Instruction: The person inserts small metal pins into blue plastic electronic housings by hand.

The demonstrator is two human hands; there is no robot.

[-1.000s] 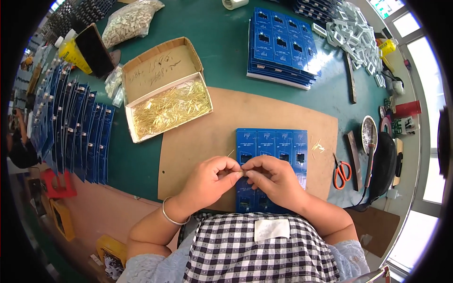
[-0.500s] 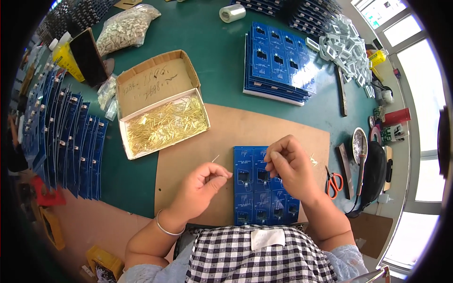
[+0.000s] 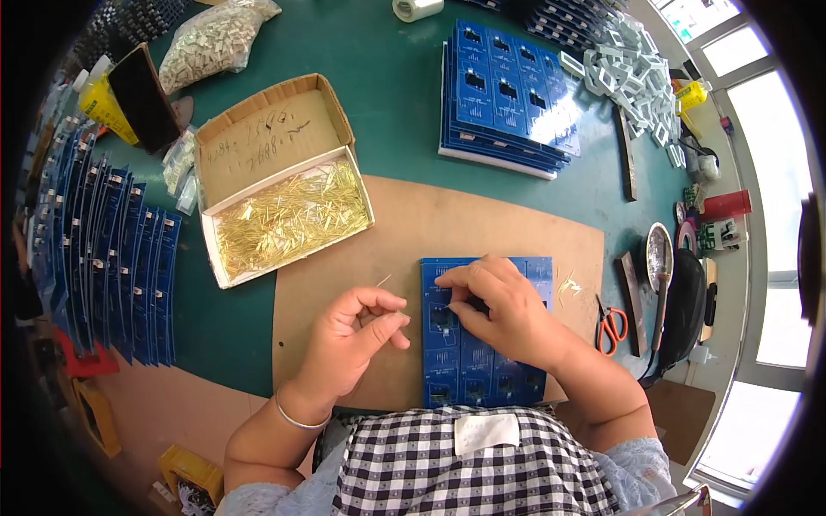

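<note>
Head view, hands: apart from each other, left one beside the panel, right one over it.
Left hand (image 3: 353, 340): fingers curled in toward thumb; thin pin (image 3: 384, 279) held there, its end jutting past the knuckles.
Right hand (image 3: 508, 305): palm down, thumb and forefinger tips apart above the panel's upper left part. Anything kept in the fingers: cannot tell. Contact with the surface: cannot tell.
Blue circuit panel (image 3: 441, 361): flat on brown board (image 3: 387, 224), in front of the person, partly covered by right hand.
Box (image 3: 215, 155): cardboard, lid folded back, left of the panel and overlapping the brown board's edge; heap of gold-coloured pins (image 3: 297, 211) inside.
Loose pins (image 3: 570, 284): small scatter, just right of the panel.
Cutters (image 3: 612, 327): orange handles, right of the brown board.
Panel stack (image 3: 508, 95): blue, beyond the brown board; heap of pale rectangular frames (image 3: 632, 82) to its right.
Far left: row of blue boards (image 3: 103, 249) standing on edge; bag of small pale parts (image 3: 215, 43) behind box.
</note>
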